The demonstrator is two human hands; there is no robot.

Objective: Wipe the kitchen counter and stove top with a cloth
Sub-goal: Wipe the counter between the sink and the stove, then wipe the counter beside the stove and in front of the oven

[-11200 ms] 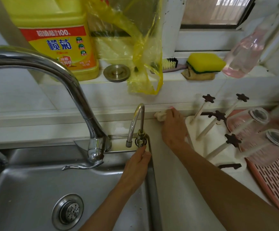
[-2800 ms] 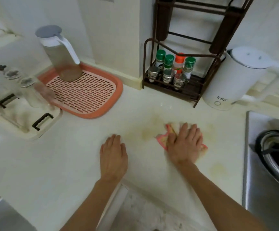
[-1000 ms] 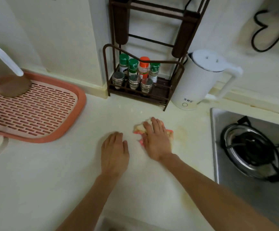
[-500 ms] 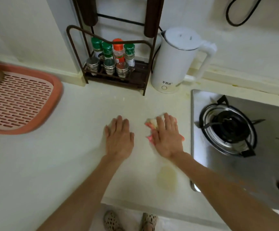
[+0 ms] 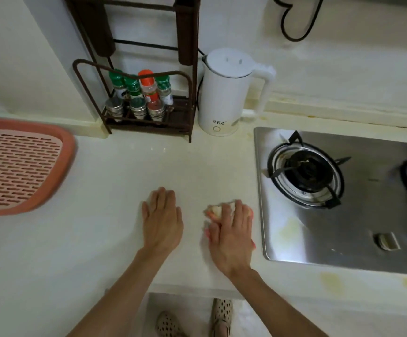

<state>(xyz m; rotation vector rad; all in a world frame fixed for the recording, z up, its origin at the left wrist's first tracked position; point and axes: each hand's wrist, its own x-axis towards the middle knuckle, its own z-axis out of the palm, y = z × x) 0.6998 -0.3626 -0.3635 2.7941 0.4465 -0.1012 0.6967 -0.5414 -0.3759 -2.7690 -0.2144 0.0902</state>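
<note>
One cloth (image 5: 215, 211) under right hand (image 5: 231, 235) fingers (image 5: 237, 210).

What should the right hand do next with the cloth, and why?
Probably slide the cloth toward the near counter edge. The right hand presses it flat beside the stove top, and yellowish stains show on the counter in front of the stove.

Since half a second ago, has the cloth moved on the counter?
Yes. The cloth, under the right hand, now lies closer to the front counter edge, beside the stove top.
</note>
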